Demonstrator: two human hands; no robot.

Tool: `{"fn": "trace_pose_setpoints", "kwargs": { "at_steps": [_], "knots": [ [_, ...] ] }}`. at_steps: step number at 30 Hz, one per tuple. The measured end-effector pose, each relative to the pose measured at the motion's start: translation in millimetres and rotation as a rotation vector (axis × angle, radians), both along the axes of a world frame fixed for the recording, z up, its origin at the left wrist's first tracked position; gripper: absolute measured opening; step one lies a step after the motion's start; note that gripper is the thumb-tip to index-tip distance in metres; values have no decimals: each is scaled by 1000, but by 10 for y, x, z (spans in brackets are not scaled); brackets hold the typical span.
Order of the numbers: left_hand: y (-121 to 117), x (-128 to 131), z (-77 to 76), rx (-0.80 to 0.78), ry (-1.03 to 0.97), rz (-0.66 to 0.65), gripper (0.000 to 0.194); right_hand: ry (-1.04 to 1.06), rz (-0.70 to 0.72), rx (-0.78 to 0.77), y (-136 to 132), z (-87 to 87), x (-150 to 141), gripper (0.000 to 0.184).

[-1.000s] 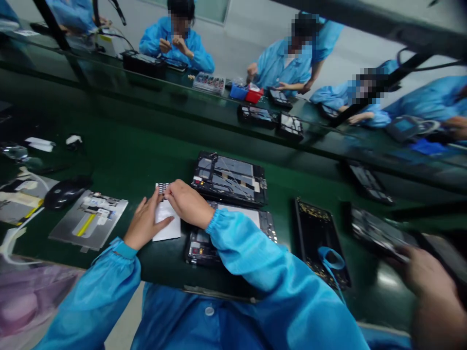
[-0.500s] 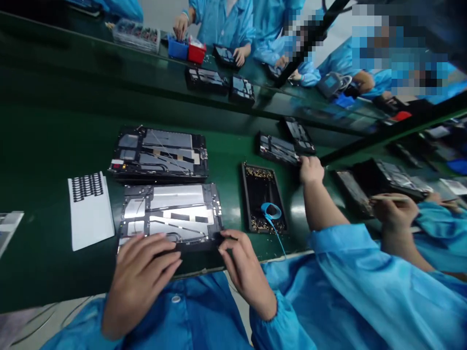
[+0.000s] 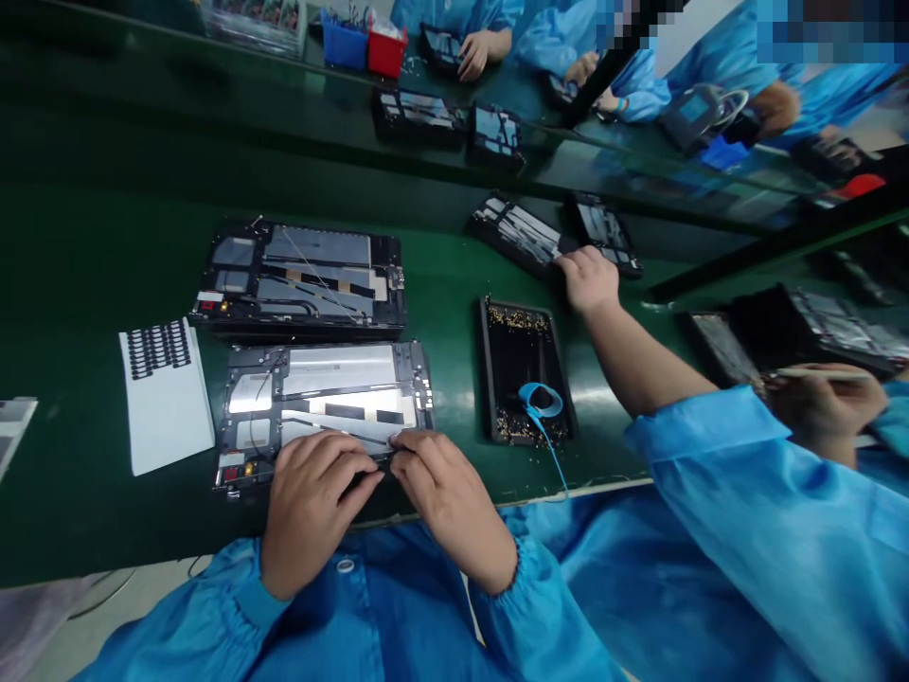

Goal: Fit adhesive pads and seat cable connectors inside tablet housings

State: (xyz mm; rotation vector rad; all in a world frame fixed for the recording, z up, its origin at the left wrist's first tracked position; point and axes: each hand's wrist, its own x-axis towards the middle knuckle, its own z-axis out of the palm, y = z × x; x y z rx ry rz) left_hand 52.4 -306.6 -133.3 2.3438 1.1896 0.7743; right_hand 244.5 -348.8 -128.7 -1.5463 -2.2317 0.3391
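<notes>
Wearing a blue smock [image 3: 345, 616] and bringing both hands over the near long edge of an open tablet assembly [image 3: 341, 360], lying flat on the green bench [image 3: 63, 332] directly in front of the body. Curving the left hand [image 3: 316, 502] over that edge, bending its fingers close together and stretching the thumb toward the index fingertip; not being able to tell whether pinching anything. Angling the right hand [image 3: 454, 497] in from the other side, bunching its bent fingers at the same edge, close to the left fingertips; again not being able to tell whether pinching or only touching.

Seeing, just left of the assembly, white sheets [image 3: 167, 421] bearing rows of black stickers [image 3: 157, 349]. To the right, seeing a black tray [image 3: 489, 379] scattered with small gold-coloured pieces [image 3: 522, 317] and holding a blue wrist strap [image 3: 545, 409], with its cord trailing over the near rim. Facing a second tablet assembly [image 3: 312, 251] just behind the first. Farther right, seeing a co-worker's hand [image 3: 593, 279] touching the end of a third tablet assembly [image 3: 515, 229]. Farthest off, across the bench, seeing a blue bin [image 3: 346, 43] beside a red bin [image 3: 387, 49].
</notes>
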Motion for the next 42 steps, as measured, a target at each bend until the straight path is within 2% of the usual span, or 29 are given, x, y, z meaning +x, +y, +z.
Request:
{"fn": "trace_pose_setpoints", "kwargs": {
  "at_steps": [9, 15, 20, 29, 42],
  "knots": [
    [24, 49, 14, 23, 3, 10, 11, -18, 2, -14, 30, 36, -30, 14],
    [16, 66, 46, 36, 30, 8, 11, 232, -50, 35, -22, -53, 85, 11],
    [40, 108, 37, 73, 67, -17, 9, 299, -114, 94, -55, -132, 98, 13],
    [68, 111, -2, 51, 54, -36, 9, 261, -109, 94, -28, -154, 72, 8],
    [86, 135, 14, 40, 68, -38, 10, 155, -119, 136, -50, -126, 29, 14]
  ]
}}
